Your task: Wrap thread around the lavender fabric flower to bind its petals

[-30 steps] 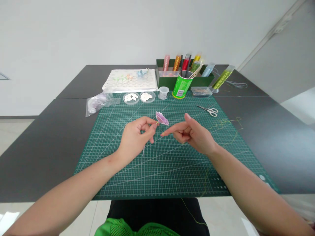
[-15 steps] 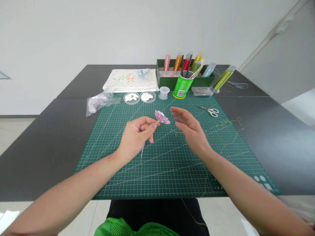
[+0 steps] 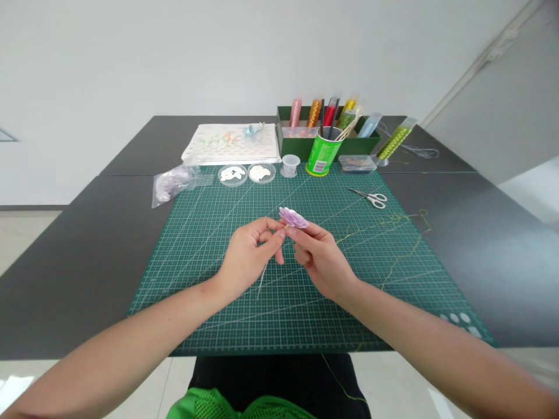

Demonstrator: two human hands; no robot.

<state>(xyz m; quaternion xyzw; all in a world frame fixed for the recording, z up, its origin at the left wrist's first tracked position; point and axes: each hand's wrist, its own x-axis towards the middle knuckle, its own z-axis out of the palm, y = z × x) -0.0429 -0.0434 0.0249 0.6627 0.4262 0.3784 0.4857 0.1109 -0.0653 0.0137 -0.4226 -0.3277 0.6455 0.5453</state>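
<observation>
A lilac artificial flower (image 3: 294, 217) is held up over the cutting mat, petals uppermost and tilted to the right. My left hand (image 3: 253, 247) is closed, pinching the flower's stem just under the bloom. The thin pale lower stem (image 3: 262, 280) sticks out below that hand. At the flower's base, my right hand (image 3: 321, 256) is closed too, its thumb and forefinger meeting the left fingertips. A fine yellow-green thread (image 3: 364, 228) runs across the mat up to the right hand, which appears to pinch it; the pinch itself is partly hidden.
White scissors (image 3: 376, 201) lie right on the green mat (image 3: 209, 314). Behind stand two dishes of white pieces (image 3: 233, 174), a clear spool (image 3: 290, 165), a green can (image 3: 323, 154) and a dark green box (image 3: 286, 145) of thread tubes. A plastic bag (image 3: 172, 183) lies left.
My right hand, open and apart before, has moved left and closed at the flower's base. My left hand and the flower have shifted slightly right and toward me.
</observation>
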